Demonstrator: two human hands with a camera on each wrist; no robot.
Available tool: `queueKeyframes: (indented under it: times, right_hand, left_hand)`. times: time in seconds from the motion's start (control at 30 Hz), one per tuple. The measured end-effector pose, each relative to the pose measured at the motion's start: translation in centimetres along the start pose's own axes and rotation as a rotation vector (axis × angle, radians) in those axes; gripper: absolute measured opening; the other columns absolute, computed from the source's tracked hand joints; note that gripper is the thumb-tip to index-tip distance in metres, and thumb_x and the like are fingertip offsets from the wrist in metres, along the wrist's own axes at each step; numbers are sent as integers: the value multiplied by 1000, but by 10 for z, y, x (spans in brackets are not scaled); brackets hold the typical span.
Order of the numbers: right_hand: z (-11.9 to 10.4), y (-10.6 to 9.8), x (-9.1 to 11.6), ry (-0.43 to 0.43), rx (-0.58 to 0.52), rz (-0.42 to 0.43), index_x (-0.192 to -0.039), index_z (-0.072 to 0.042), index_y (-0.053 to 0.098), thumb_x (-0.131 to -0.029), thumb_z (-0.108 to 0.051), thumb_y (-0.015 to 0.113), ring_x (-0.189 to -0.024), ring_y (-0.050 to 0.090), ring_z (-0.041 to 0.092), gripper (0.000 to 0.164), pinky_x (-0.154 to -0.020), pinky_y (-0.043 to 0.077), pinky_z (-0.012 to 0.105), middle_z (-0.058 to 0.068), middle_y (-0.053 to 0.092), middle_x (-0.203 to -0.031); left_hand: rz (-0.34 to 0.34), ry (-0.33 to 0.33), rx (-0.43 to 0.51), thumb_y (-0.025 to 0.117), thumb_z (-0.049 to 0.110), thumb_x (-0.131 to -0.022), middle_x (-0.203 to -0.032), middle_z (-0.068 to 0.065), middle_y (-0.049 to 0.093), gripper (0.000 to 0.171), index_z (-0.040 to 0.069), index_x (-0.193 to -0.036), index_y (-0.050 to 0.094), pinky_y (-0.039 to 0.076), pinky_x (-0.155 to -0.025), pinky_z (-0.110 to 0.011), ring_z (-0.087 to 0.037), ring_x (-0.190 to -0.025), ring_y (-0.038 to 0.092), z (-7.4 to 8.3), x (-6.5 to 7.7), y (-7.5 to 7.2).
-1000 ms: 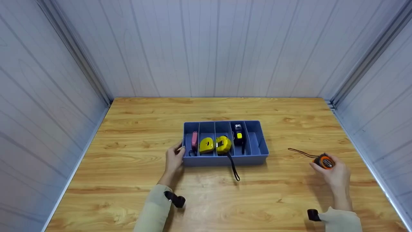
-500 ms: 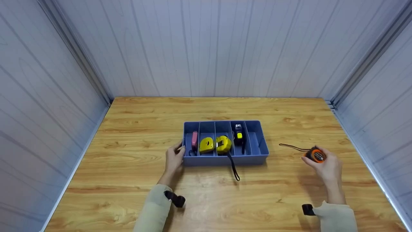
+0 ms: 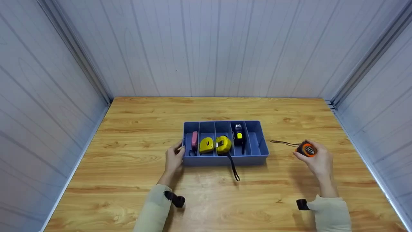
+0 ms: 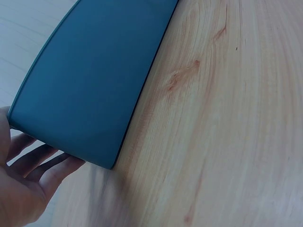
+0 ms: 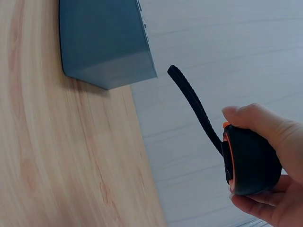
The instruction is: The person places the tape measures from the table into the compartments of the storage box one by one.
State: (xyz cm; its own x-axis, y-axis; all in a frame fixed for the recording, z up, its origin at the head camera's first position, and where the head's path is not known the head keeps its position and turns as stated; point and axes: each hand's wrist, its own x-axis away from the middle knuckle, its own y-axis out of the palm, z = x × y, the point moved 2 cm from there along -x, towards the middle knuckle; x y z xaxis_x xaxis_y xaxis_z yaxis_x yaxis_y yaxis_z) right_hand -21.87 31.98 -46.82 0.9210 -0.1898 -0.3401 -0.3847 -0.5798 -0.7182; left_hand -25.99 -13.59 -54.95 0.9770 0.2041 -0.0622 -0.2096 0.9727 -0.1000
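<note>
My right hand (image 3: 322, 161) holds a black-and-orange tape measure (image 3: 306, 149) above the table, right of the blue divided box (image 3: 222, 161). Its black wrist strap (image 5: 194, 104) sticks out toward the box. My left hand (image 3: 174, 159) grips the box's left end, thumb at the rim and fingers against the end wall, as the left wrist view shows. From left to right the compartments hold a pink tape measure (image 3: 194, 140), a yellow one (image 3: 206, 145), another yellow tape measure (image 3: 223, 145) and a black-and-yellow tape measure (image 3: 238, 134). The rightmost compartment (image 3: 256, 138) holds nothing.
A strap (image 3: 234, 169) from the second yellow tape measure hangs over the box's front wall. The wooden table (image 3: 141, 129) is bounded by pale panels (image 3: 206, 48) at the back and both sides. A small black camera (image 3: 177, 199) sits on my left wrist.
My right hand has moved left and slightly away from me, carrying the black-and-orange tape measure closer to the box. My left hand and the box have stayed in place.
</note>
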Motion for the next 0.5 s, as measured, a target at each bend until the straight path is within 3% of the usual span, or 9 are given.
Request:
queueKeyframes:
  times: [0.07, 0.37, 0.5]
  right_hand:
    - [-2, 2, -2, -8, 2, 0, -115, 2, 56, -65, -23, 79, -89, 54, 40, 61, -73, 42, 48, 27, 56, -104]
    - [-13, 12, -9, -22, -42, -45, -116, 4, 55, -65, -22, 78, -91, 53, 40, 61, -74, 44, 48, 28, 56, -104]
    - [-17, 18, -12, -40, -46, -51, -114, 3, 57, -65, -20, 78, -91, 53, 38, 58, -75, 44, 48, 26, 56, -104]
  left_hand:
    - [-1, 22, -24, 50, 1, -84, -113, -21, 56, 37, -6, -120, 51, 47, -64, -26, -29, -95, 56, 0, 0, 0]
    - [-9, -40, 14, 49, 2, -84, -116, -18, 55, 40, -1, -123, 51, 44, -55, -25, -29, -95, 54, -1, 0, 0]
    - [-2, -45, 11, 50, 2, -84, -116, -17, 56, 39, -1, -123, 51, 45, -59, -25, -27, -95, 54, -1, 0, 0]
